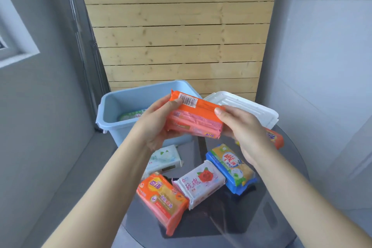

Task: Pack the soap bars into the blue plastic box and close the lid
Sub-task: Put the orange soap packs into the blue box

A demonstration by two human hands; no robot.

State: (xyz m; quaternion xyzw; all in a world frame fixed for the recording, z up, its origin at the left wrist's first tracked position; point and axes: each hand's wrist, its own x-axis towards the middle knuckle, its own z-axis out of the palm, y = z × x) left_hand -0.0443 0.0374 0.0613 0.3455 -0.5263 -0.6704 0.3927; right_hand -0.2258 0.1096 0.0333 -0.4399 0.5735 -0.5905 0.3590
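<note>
Both hands on one orange soap pack point(195, 119), held in air above table point(261, 217). Left hand point(159, 125) grips its left end, thumb on top near barcode; right hand point(241, 129) grips right end, thumb on top edge. Pack's long axis runs left-right btwn the grips, right end slightly lower, barcode side facing up.

Blue plastic box point(112, 110) just behind/left of the grip, open; a green-white bar point(131, 116) inside, mostly hidden by left hand. White lid point(247, 106) behind right hand, off the box.

Below the grip on table: white-green bar point(163, 158), orange bar point(161, 195), rose bar point(201, 182), blue-yellow bar point(231, 167). Another orange bar point(273, 137) partly hidden behind right wrist. Labels hard to read.
</note>
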